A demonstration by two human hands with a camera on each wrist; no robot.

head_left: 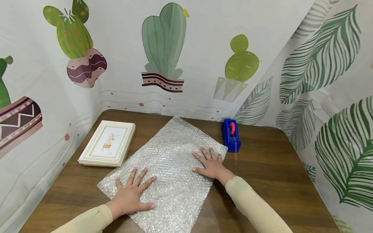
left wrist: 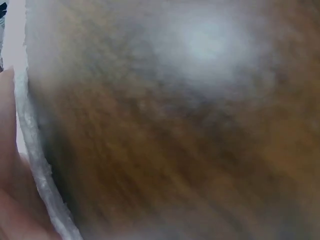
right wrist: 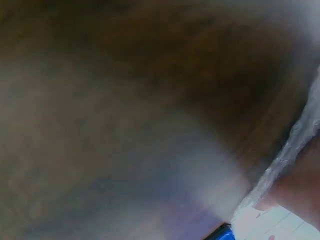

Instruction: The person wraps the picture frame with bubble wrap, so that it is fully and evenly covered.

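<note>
Both the left hand [head_left: 129,195] and right hand [head_left: 212,167] had fingers splayed straight on the bubble wrap [head_left: 175,155], which lay diagonally across the tabletop [head_left: 274,165], just right of the picture frame [head_left: 106,144]. Light, even outward pressure, no pinching, seemed the best bet for smoothing it tbh.

The wrap [head_left: 175,155] is running past the head view's bottom edge, so its near corner is being cut off; the left hand [head_left: 129,194] and right hand [head_left: 212,168] are hiding patches of it. Both sleeves [head_left: 256,204] are being cropped by that edge too. On the frame [head_left: 108,134], the lettering [head_left: 109,153] is appearing too small for reading. In both wrist views the desk [left wrist: 175,160] is looking blurred, and fingers [left wrist: 20,215] are being cropped at the side. The right wrist view's bottom edge is clipping the dispenser [right wrist: 228,235].
</note>
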